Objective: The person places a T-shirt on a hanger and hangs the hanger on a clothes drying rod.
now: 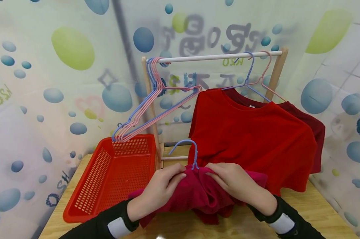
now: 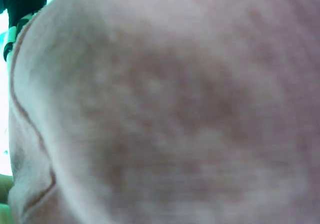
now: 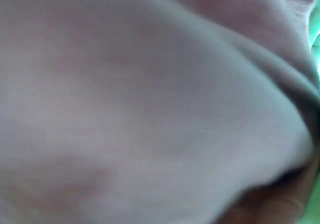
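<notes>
A dark pink garment (image 1: 194, 191) is bunched up between the two hands, low in the middle of the head view. Out of its top rises the hook of a blue hanger (image 1: 195, 151); the rest of that hanger is hidden under the cloth. Just left of the hook, my left hand (image 1: 162, 187) pinches the fabric between thumb and fingers. My right hand (image 1: 235, 182) grips it on the other side, fingertips near the hook's base. Both wrist views are filled by blurred, close-up cloth, the left one (image 2: 165, 108) and the right one (image 3: 150, 108) alike.
Behind the hands stands a rack with a white rail (image 1: 209, 58). A red shirt (image 1: 251, 139) and a darker red shirt (image 1: 317, 122) hang at its right, several bare hangers (image 1: 147, 104) at its left. A red basket (image 1: 78, 192) sits on the wooden table (image 1: 323, 212).
</notes>
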Tool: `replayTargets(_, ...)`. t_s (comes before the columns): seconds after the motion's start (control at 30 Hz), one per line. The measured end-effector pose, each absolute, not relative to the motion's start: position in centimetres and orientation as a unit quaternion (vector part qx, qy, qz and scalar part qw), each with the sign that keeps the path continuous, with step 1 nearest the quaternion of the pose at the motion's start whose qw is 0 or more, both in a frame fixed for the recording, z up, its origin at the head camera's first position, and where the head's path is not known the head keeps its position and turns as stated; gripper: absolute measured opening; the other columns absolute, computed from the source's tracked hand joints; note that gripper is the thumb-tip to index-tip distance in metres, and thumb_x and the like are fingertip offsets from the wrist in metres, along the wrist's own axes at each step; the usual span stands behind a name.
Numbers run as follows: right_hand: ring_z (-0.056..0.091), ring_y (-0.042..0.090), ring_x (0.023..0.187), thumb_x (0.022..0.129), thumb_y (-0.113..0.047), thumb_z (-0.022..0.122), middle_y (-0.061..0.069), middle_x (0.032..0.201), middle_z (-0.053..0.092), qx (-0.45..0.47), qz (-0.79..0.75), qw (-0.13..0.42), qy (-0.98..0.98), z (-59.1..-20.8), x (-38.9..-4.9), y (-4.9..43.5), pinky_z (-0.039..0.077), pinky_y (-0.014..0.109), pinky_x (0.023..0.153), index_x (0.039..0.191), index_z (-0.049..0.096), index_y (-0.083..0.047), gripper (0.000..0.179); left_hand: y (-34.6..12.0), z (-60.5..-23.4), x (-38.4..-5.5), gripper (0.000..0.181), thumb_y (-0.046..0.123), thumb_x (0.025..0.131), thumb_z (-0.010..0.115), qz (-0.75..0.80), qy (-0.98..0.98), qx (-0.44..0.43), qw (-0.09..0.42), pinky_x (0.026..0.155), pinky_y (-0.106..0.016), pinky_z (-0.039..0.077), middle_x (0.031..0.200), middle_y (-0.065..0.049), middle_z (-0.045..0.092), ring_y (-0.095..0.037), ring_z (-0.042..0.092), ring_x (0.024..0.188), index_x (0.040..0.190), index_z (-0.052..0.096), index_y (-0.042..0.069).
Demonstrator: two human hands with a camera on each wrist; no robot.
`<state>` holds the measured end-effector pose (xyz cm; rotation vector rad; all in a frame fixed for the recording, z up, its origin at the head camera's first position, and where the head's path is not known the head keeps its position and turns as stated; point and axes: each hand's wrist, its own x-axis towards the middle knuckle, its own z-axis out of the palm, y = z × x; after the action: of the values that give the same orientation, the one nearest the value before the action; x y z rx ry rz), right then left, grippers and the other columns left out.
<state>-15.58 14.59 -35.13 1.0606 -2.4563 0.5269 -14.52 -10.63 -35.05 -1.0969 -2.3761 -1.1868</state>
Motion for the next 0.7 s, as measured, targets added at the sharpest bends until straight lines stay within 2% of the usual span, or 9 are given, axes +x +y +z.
replayTargets(0.13,0.049,-0.006,0.064,0.088,-0.017,0.067,-0.016,0.073,0.056,0.391,0.193,0.223,-0.872,-35.3,-15.6,15.0,0.048,0.017,0.061,0.096,0.062,-0.022,0.011,-10.4,-34.9,-14.5,0.006,0.016,0.096,0.055,-0.411,-0.82,-0.38,0.119,0.058,-0.016,0.042,0.076,0.009,0.056,-0.002,0.044,0.064,0.1,0.059,0.014)
replayTargets(0.23,0.051,-0.007,0.065,0.087,-0.015,0.067,-0.016,0.076,0.061,0.403,0.206,0.245,-0.857,-35.4,-15.5,15.4,0.049,0.017,0.062,0.099,0.064,-0.022,0.014,-10.2,-34.7,-14.6,0.009,0.018,0.098,0.052,-0.394,-0.825,-0.391,0.112,0.056,-0.016,0.039,0.07,0.01,0.049,-0.002,0.041,0.062,0.102,0.059,0.014)
replayTargets(0.33,0.054,-0.007,0.066,0.094,-0.021,0.059,-0.014,0.08,0.066,0.41,0.22,0.268,-0.843,-35.5,-15.5,15.8,0.051,0.018,0.062,0.101,0.065,-0.021,0.009,-10.0,-34.2,-14.8,0.014,0.023,0.1,0.049,-0.366,-0.831,-0.407,0.099,0.055,-0.015,0.037,0.067,0.011,0.044,-0.002,0.04,0.061,0.105,0.059,0.015)
replayTargets(0.43,0.057,-0.006,0.067,0.1,-0.03,0.046,-0.011,0.082,0.069,0.411,0.233,0.282,-0.835,-35.7,-15.4,16.2,0.051,0.018,0.063,0.102,0.065,-0.019,0.023,-10.0,-33.6,-14.9,0.021,0.03,0.101,0.045,-0.338,-0.842,-0.413,0.079,0.061,-0.016,0.041,0.069,0.012,0.049,-0.002,0.047,0.065,0.11,0.06,0.019)
replayTargets(0.53,0.055,-0.006,0.065,0.1,-0.032,0.045,-0.01,0.081,0.068,0.404,0.247,0.289,-0.832,-35.9,-15.3,16.5,0.049,0.015,0.061,0.101,0.066,-0.018,0.025,-10.3,-33.0,-14.9,0.03,0.037,0.1,0.043,-0.316,-0.855,-0.406,0.067,0.077,-0.021,0.049,0.091,0.012,0.064,-0.002,0.058,0.086,0.123,0.06,0.025)
replayTargets(0.63,0.049,-0.007,0.062,0.097,-0.024,0.054,-0.01,0.08,0.068,0.391,0.258,0.304,-0.83,-36.1,-15.2,16.9,0.045,0.012,0.058,0.1,0.066,-0.018,0.013,-10.9,-32.7,-14.7,0.036,0.04,0.098,0.047,-0.304,-0.86,-0.4,0.087,0.089,-0.029,0.05,0.114,0.01,0.064,-0.005,0.056,0.109,0.133,0.053,0.032)
replayTargets(0.67,0.046,-0.007,0.061,0.095,-0.021,0.057,-0.011,0.079,0.067,0.388,0.261,0.309,-0.828,-36.2,-15.1,17.1,0.044,0.011,0.057,0.099,0.066,-0.018,0.01,-11.2,-32.6,-14.6,0.038,0.039,0.097,0.049,-0.305,-0.859,-0.399,0.101,0.091,-0.031,0.049,0.122,0.01,0.061,-0.007,0.054,0.113,0.135,0.051,0.033)
replayTargets(0.7,0.043,-0.007,0.06,0.094,-0.02,0.058,-0.011,0.078,0.066,0.385,0.262,0.313,-0.828,-36.2,-15.1,17.2,0.042,0.011,0.056,0.098,0.065,-0.018,0.009,-11.5,-32.6,-14.5,0.041,0.038,0.096,0.052,-0.308,-0.857,-0.397,0.115,0.089,-0.031,0.049,0.123,0.01,0.061,-0.008,0.053,0.111,0.136,0.05,0.033)
